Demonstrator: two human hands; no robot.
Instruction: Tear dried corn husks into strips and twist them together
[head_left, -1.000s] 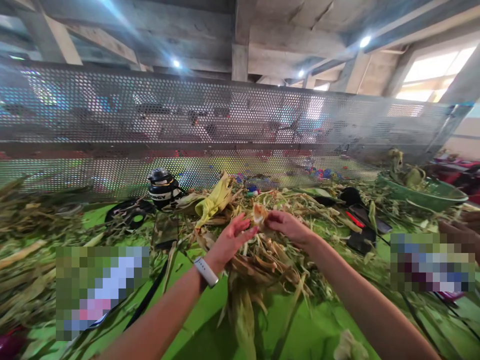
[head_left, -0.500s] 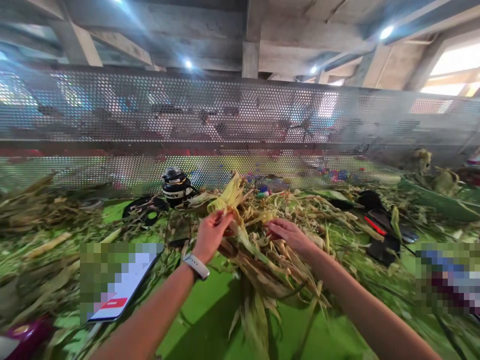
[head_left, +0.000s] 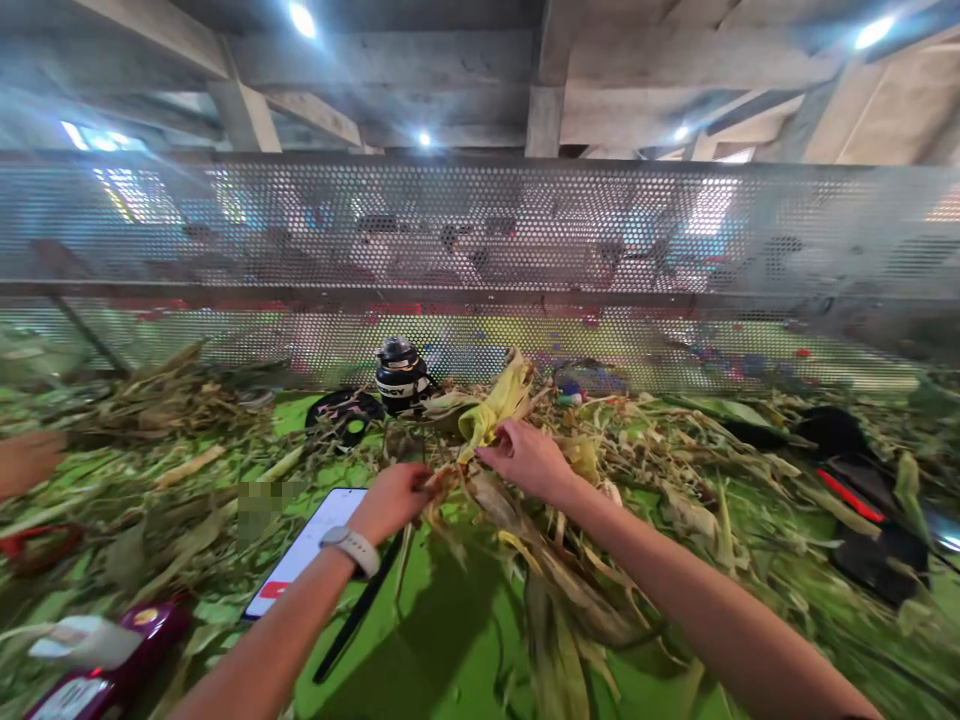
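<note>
In the head view, my left hand [head_left: 397, 492] has its thumb and fingers drawn narrow, pinching a brown strip of dried husk [head_left: 445, 482] at the fingertips. My right hand [head_left: 529, 458] is just beside it and a little farther forward, its fingertips together at the lower end of a pale yellow corn husk bundle [head_left: 504, 398]. That bundle slants up and away from me, at the middle of the work surface, its folded leaves fanning toward the far end. Whether the strip and the bundle are joined, I cannot tell.

Below my right hand, long dry husks [head_left: 581, 580] trail toward me over the green tabletop [head_left: 420, 640]. My left wrist wears a watch with a pale band [head_left: 351, 546], and a phone [head_left: 330, 508] with a lit screen lies partly behind that wrist. Beyond my hands stands a black jar [head_left: 401, 378], with a black ring-shaped object [head_left: 330, 408] beside it, before a perforated metal panel [head_left: 480, 230]. At the left edge is another person's hand [head_left: 28, 462], blurred.
</note>
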